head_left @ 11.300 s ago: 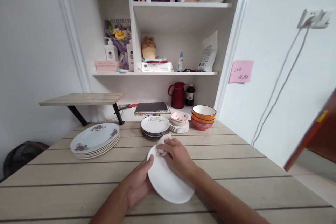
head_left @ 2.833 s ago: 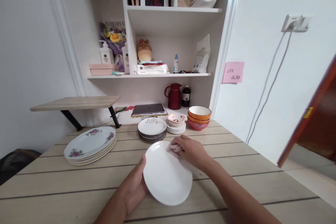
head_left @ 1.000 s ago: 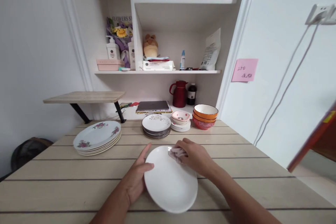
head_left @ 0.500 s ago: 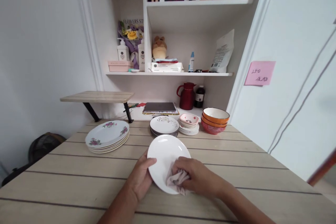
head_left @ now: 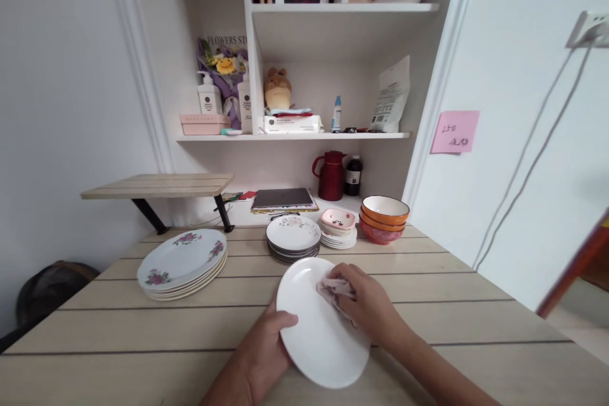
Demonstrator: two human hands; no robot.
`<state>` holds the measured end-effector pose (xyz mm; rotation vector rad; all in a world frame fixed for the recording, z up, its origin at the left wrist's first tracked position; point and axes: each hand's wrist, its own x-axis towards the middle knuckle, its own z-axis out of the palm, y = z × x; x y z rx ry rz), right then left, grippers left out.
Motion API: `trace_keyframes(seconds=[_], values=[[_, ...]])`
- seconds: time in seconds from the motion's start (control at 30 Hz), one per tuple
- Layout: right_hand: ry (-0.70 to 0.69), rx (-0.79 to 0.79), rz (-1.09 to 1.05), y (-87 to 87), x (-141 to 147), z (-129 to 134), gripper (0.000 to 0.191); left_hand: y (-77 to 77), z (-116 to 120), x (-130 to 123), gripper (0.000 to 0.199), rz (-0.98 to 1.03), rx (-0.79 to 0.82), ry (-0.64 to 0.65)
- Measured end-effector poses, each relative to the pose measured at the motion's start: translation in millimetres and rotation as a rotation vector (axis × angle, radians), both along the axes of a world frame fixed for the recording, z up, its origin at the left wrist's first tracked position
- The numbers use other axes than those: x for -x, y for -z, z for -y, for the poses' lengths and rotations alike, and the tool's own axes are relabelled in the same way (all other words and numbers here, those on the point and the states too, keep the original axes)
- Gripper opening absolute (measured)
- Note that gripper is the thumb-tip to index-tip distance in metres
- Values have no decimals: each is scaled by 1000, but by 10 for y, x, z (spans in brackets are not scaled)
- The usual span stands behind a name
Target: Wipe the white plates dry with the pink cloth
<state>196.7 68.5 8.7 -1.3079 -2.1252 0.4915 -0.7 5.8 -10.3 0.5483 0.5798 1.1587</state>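
Observation:
A plain white plate is held tilted above the wooden table. My left hand grips its left edge, thumb on the upper face and the other fingers hidden beneath. A crumpled pale pinkish-grey cloth is bunched in my right hand, which presses it against the plate's upper right part. Just beyond the plate stands a stack of dark-edged plates with a floral print.
Flower-patterned oval plates are stacked at left, near a small raised wooden shelf. Small dishes and orange and red bowls stand at back right. Behind are a laptop, a red jug and a dark bottle.
The cloth in my right hand has moved from the plate's lower right to its upper right. The plate has come nearer and lower in view. The camera has turned slightly right.

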Motion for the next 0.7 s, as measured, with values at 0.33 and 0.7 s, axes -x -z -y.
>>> trace_keyframes(seconds=[0.33, 0.7], values=[[-87, -118, -15, 2, 349, -45, 37, 64, -13, 2, 73, 24, -42, 124], [-293, -186, 30, -83, 360, 47, 27, 83, 2, -16, 79, -99, 14, 25]])
